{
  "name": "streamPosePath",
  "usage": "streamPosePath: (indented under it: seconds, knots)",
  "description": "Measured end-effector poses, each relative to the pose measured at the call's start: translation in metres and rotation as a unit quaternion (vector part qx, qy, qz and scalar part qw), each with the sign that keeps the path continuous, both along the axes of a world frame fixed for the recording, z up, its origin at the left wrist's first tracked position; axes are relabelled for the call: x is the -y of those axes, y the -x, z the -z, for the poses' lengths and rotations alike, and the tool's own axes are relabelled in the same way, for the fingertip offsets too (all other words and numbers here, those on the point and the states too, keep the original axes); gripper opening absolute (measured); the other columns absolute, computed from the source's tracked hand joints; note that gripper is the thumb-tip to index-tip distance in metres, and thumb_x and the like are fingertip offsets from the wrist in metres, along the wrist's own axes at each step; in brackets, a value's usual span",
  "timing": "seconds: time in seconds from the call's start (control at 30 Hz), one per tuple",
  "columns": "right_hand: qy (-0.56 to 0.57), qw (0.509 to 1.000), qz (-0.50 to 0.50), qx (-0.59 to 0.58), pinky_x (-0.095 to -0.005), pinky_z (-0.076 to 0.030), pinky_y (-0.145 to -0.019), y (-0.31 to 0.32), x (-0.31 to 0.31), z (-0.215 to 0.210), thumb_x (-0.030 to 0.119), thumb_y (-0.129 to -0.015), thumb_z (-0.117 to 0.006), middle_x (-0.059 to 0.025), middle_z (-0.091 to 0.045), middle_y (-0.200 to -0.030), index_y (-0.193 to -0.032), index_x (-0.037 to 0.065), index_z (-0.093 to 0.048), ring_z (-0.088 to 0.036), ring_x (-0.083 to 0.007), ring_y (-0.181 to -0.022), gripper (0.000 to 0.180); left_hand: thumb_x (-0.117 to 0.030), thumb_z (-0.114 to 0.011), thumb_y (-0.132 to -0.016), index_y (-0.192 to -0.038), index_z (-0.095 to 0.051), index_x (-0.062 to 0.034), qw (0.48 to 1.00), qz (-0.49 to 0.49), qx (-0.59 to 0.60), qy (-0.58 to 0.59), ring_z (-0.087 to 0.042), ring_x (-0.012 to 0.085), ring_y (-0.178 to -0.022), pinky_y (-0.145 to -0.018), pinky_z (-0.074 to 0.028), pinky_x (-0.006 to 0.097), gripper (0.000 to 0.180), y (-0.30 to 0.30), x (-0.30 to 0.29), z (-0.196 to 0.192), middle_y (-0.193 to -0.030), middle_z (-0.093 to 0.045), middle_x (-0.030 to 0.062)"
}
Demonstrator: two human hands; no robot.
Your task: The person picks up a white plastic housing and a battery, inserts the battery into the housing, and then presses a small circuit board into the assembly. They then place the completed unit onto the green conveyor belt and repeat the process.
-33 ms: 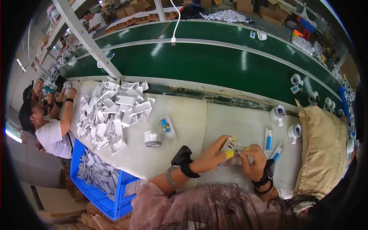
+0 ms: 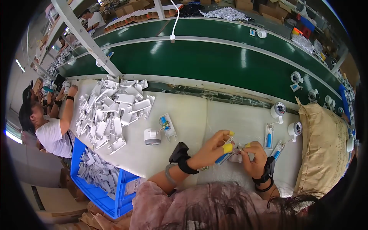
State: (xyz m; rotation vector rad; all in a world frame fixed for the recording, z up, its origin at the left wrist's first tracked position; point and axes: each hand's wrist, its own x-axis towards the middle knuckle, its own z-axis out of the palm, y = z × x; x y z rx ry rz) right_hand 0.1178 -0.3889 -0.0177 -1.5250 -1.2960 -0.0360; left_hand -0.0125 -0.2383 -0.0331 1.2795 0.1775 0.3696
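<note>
Left hand (image 2: 212, 147) and right hand (image 2: 255, 155) meet over the white table (image 2: 191, 115), near its front edge. Both pinch the same small white and blue part (image 2: 229, 152), held between them just above the table top. Left hand grips its left end with thumb and fingers; yellow finger covers (image 2: 227, 147) on 2 fingertips. Right hand is closed on its right end, 1 yellow cover showing on it too. Exact shape of the part is hard to tell, mostly hidden by fingers. Black wrist device (image 2: 180, 153) on the left forearm, black bands on the right wrist.

Roll of tape (image 2: 152, 137) lies left of the hands, a flat white piece with blue wires (image 2: 167, 125) just beside it. Big pile of white plastic pieces (image 2: 113, 109) further left. Blue crate (image 2: 103, 180) with more white pieces sits below the table's left end. 2 similar blue and white parts (image 2: 269, 136) lie right of the hands, next to a tan sack (image 2: 324, 149). Green conveyor belt (image 2: 214, 61) runs behind the table. Another person in a white shirt (image 2: 48, 132) sits at far left.
</note>
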Motion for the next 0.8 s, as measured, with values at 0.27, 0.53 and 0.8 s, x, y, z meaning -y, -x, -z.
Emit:
streamPosePath:
  seconds: [0.27,0.53,0.8]
  knots:
    - [0.032,0.997,-0.023,-0.068,-0.0269,-0.044,-0.077,-0.007,-0.002,0.007,-0.006,-0.087,-0.058,-0.0104,-0.057,-0.092,-0.095,0.002,-0.052,-0.055,-0.0165,-0.082,0.012,-0.015,-0.046,-0.098,-0.121,-0.052,-0.0038,0.990,-0.130,-0.012,0.045,-0.062,0.0157,-0.085,-0.068,-0.055,0.029,0.026,0.020,-0.060,-0.035,-0.107,-0.060,0.0078]
    - [-0.019,0.984,-0.046,-0.173,-0.0238,-0.044,-0.075,-0.006,0.002,0.017,-0.003,-0.092,-0.055,-0.0082,-0.052,-0.097,-0.100,0.002,-0.047,-0.053,-0.0124,-0.083,0.012,-0.011,-0.050,-0.096,-0.115,-0.056,-0.0055,0.996,-0.047,-0.076,0.021,-0.060,0.0116,-0.081,-0.066,-0.052,0.025,0.021,0.004,-0.048,-0.009,-0.102,-0.061,0.0051]
    - [-0.069,0.988,-0.002,-0.135,-0.0231,-0.045,-0.073,-0.019,0.046,-0.054,0.000,-0.093,-0.056,-0.0073,-0.052,-0.095,-0.099,0.001,-0.047,-0.056,-0.0108,-0.080,0.011,-0.009,-0.050,-0.094,-0.114,-0.056,-0.0030,0.990,-0.027,-0.137,-0.022,-0.061,0.0126,-0.076,-0.064,-0.053,0.026,0.021,0.001,-0.044,0.004,-0.097,-0.062,0.0060]
